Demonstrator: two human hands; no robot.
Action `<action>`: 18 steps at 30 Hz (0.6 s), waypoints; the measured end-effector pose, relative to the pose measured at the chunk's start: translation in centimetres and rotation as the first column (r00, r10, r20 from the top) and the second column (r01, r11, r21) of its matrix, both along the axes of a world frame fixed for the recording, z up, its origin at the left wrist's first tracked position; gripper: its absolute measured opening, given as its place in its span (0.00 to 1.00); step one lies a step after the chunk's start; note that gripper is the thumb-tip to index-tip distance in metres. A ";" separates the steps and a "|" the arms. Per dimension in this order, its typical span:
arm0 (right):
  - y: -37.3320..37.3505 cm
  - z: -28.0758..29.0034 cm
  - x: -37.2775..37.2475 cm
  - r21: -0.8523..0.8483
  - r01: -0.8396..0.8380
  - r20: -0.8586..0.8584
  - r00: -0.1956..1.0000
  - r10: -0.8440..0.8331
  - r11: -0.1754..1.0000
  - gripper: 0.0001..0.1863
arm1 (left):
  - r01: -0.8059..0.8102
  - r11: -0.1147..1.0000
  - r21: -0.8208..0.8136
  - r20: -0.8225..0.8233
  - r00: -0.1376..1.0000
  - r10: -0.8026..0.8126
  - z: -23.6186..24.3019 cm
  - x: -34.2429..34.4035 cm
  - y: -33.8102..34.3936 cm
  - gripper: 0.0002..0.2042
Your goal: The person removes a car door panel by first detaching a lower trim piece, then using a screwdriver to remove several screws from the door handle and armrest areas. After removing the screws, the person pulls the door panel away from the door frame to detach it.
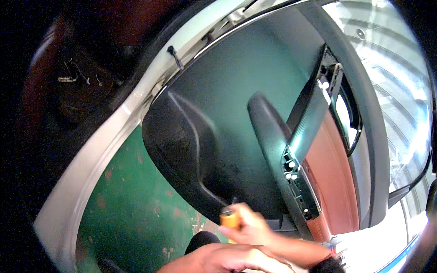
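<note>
My right hand (250, 225) is closed round an orange-and-black hand tool (231, 219) at the lower edge of an open car door's inner panel (236, 150). The tool's black end is against or just in front of the panel; contact is unclear, and blur hides its exact kind. Below it, my left hand (239, 257) lies across in front of my right forearm. Its fingers are mostly hidden at the picture's lower edge. The panel is black, with a brown-red upper section (327, 168). A carbon-patterned trim piece (309, 123) stands along its armrest, beside exposed clips and openings (293, 177).
To the left runs the white door sill (91, 177), with the dark car interior beyond. A door check strap (174, 57) sits near the hinge side. Below lies a worn green floor (132, 218). The window glass (391, 91) is at right.
</note>
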State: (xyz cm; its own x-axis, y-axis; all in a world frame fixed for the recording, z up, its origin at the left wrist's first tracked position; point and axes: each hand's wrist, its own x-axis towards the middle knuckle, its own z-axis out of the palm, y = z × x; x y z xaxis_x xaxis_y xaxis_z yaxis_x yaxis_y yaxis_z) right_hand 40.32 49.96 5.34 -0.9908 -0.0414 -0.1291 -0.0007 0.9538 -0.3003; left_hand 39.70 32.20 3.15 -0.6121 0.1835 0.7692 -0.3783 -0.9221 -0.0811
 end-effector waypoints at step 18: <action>6.6 -15.7 8.2 -0.247 -0.046 -0.116 0.993 0.018 0.968 0.14 | -0.132 0.922 -0.365 -0.350 0.937 -0.004 -2.9 -3.0 -1.1 0.47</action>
